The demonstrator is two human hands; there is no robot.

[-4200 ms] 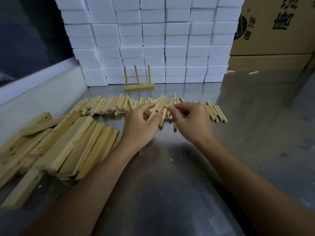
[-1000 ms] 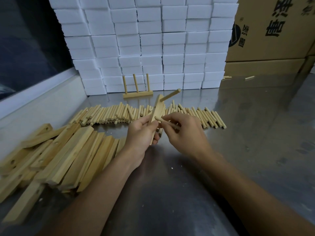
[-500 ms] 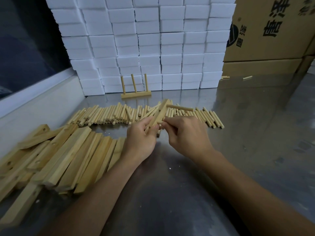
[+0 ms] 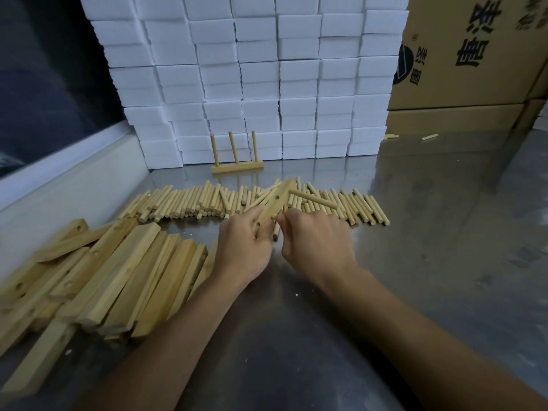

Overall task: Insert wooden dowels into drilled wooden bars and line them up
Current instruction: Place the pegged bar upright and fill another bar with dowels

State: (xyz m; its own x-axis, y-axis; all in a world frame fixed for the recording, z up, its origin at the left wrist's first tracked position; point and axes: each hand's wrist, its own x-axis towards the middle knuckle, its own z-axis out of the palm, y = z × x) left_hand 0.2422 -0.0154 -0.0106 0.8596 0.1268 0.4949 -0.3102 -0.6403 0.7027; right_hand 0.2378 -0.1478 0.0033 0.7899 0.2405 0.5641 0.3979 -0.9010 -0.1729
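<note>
In the head view, the left hand (image 4: 243,250) is gripping a drilled wooden bar (image 4: 274,204) by its near end, fingers curled round it, holding it tilted so that it is rising away toward the row of loose dowels (image 4: 189,201). Two open holes are showing on the bar's face, one near the fingers and one farther up. A single inserted dowel (image 4: 312,199) is sticking out of the bar's far end, pointing to the right and hanging just above the loose ones. The right hand (image 4: 314,244) is sitting just beside the left, its fingers curled and pressing against the bar's lower part; a second dowel (image 4: 276,234) is peeking out between the two hands, its near end showing below the bar, and I cannot tell for sure whether the right fingertips are pinching it.

The loose dowels are lying side by side in a long band across the steel worktop (image 4: 430,232), behind both hands. A heap of unfilled bars (image 4: 118,277) is lying to the left, overlapping one another, several with holes showing. Farther back, a finished bar (image 4: 237,167) is standing flat on the worktop with three dowels upright in it, just in front of a wall of stacked white foam blocks (image 4: 261,84). Brown cardboard boxes (image 4: 468,69) are standing at the right rear, with a couple of stray dowels (image 4: 430,137) lying near their base.
</note>
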